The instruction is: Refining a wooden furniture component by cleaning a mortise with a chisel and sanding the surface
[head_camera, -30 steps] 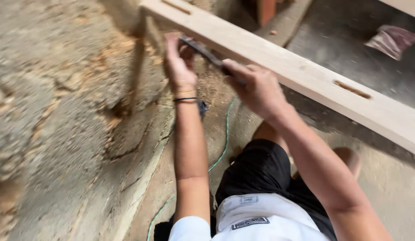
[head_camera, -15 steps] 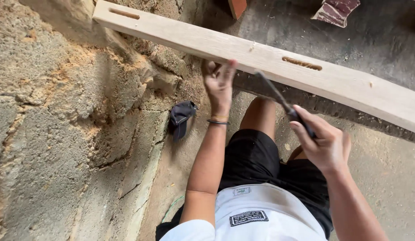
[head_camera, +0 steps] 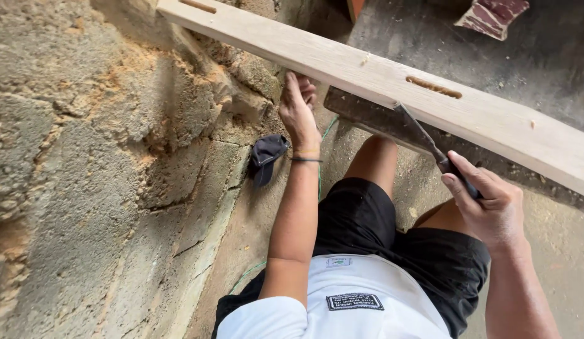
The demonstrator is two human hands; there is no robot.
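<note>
Chisel [head_camera: 424, 135] nearer plank [head_camera: 493, 119] (right hand [head_camera: 490, 207])

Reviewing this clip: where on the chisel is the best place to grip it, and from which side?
Probably the dark handle end, where the right hand already wraps it, coming from the person's side. The chisel slants up toward the plank, so its flat metal blade points away and stays free near the slot. The left hand holds the plank's edge.

Two small patches [head_camera: 354, 302] on white shirt [head_camera: 380, 295]

Pale wooden plank [head_camera: 342, 69] (slotted, aslant beside the wall), dark chisel [head_camera: 430, 145] blade against its edge.
</note>
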